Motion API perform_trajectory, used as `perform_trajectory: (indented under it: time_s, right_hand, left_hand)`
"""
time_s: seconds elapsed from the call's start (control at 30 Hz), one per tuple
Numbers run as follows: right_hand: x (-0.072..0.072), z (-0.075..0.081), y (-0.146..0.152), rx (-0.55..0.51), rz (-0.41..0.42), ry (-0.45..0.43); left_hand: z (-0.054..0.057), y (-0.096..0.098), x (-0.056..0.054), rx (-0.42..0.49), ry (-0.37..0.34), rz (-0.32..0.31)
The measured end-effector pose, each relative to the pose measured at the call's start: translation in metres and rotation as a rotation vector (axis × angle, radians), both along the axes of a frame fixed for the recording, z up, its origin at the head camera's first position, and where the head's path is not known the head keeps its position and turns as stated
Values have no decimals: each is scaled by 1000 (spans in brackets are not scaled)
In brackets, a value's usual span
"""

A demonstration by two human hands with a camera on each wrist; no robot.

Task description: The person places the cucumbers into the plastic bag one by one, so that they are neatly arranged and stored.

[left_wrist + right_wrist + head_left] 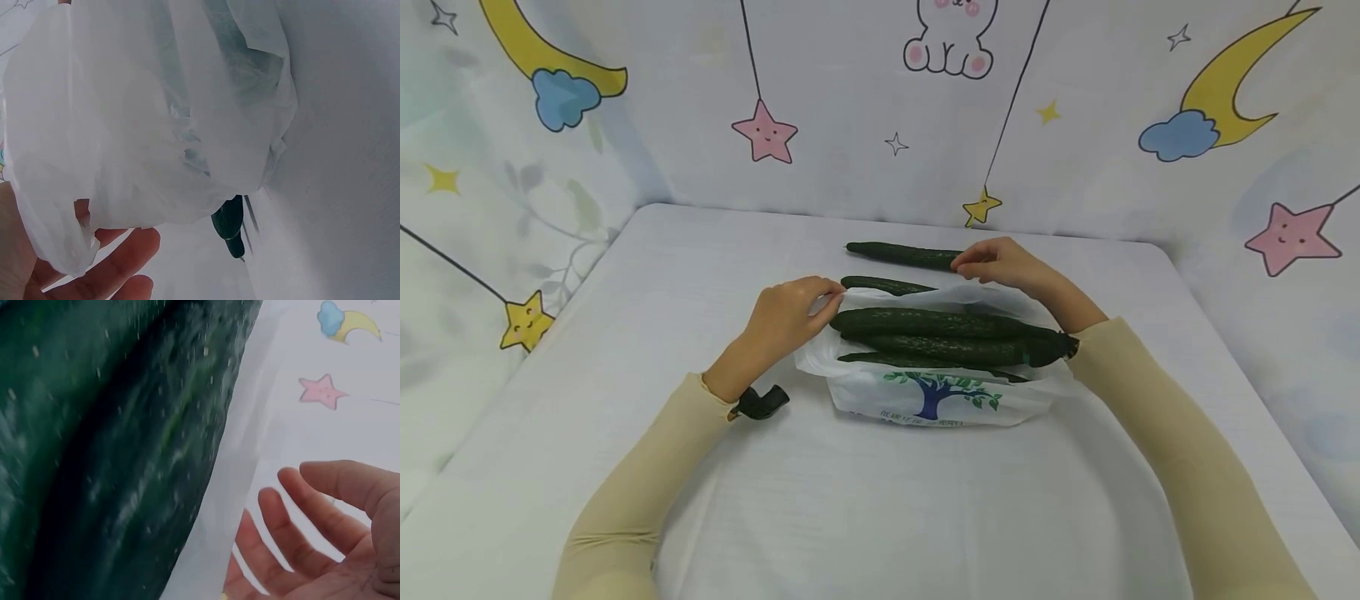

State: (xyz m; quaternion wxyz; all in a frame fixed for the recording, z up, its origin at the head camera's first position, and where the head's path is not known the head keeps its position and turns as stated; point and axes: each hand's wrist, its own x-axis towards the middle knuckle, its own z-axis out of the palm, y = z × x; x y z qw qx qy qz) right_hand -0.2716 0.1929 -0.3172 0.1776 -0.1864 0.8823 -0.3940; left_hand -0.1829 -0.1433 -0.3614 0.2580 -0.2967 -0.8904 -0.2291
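A white plastic bag with a printed tree lies on its side, its mouth spread around several dark green cucumbers. My left hand pinches the bag's left edge; in the left wrist view the white plastic passes between thumb and fingers. Beyond the bag, my right hand is at the right end of a lone cucumber. Its fingers look loosely bent and apart in the right wrist view, holding nothing. Whether they touch that cucumber cannot be told.
Another cucumber lies just behind the bag, partly covered by it. All stands on a white-covered table. A cloth backdrop with moons and stars rises behind the table's far edge. A black device sits at the left wrist.
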Motion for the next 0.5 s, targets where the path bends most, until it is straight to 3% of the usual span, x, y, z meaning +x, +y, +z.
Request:
perform_trajectory:
  time_s: [0.23, 0.5]
  right_hand:
    - [-19, -1, 5, 4, -5, -67]
    - [-39, -2, 12, -24, -28, -74]
  left_hand:
    - [0, 0, -1, 11, -2, -11]
    - [0, 0, -2, 1, -6, 1]
